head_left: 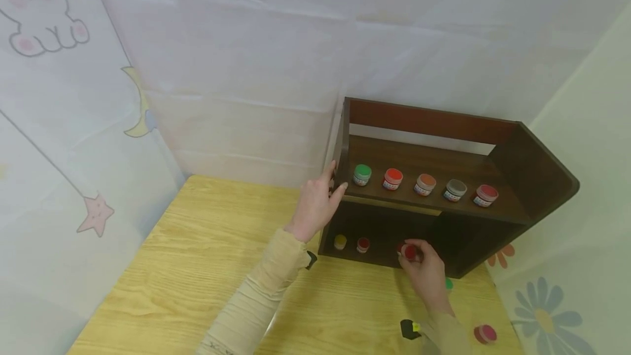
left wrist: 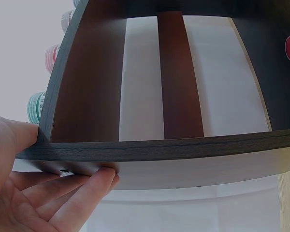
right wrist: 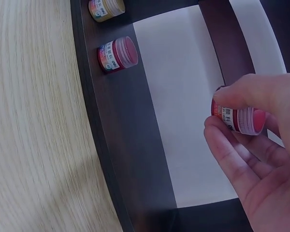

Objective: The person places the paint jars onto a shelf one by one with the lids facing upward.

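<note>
A dark brown two-level shelf (head_left: 542, 171) stands against the back wall. My left hand (head_left: 315, 207) holds its left side panel, thumb at the front edge and fingers along the outer face (left wrist: 150, 174). My right hand (head_left: 428, 274) pinches a small red paint jar (right wrist: 228, 117) between thumb and fingers, in front of the lower level. On that level's left part sit a yellow paint jar (head_left: 340, 242) and a dark red paint jar (head_left: 363, 245). Lined up above are green (head_left: 362, 175), bright red (head_left: 393, 179), orange (head_left: 425, 184), grey (head_left: 455, 190) and crimson (head_left: 486, 195) jars.
On the wooden table (head_left: 207, 245), a magenta jar (head_left: 485, 334) lies at the right. Partly behind the right hand, a green-lidded jar (head_left: 449, 284) shows near the shelf's front corner. Cloth-covered walls (head_left: 236, 70) enclose the back and sides.
</note>
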Motion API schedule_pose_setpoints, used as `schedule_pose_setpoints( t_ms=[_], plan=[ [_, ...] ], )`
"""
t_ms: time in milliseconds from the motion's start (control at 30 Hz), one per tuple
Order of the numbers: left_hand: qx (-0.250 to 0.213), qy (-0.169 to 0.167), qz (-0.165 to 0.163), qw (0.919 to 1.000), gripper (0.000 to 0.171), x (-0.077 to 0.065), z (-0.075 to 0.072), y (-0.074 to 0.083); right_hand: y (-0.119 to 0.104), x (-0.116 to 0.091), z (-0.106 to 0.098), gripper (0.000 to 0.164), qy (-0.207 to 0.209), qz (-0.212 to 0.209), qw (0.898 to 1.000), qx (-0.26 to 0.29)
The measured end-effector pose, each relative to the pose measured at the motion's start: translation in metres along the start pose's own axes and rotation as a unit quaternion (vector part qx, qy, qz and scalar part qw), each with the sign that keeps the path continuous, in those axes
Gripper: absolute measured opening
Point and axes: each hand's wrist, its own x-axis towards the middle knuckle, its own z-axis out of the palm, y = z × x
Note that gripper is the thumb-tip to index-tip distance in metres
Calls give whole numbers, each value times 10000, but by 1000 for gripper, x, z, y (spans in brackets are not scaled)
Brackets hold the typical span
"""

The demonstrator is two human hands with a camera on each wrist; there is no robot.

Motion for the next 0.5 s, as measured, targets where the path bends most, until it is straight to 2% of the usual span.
schedule_pose_setpoints(
  t_ms=[500],
  plan=[
    [34,22,-7,10000,59,0,1,-2,4,11,16,35,466,-7,9988,166]
  ],
)
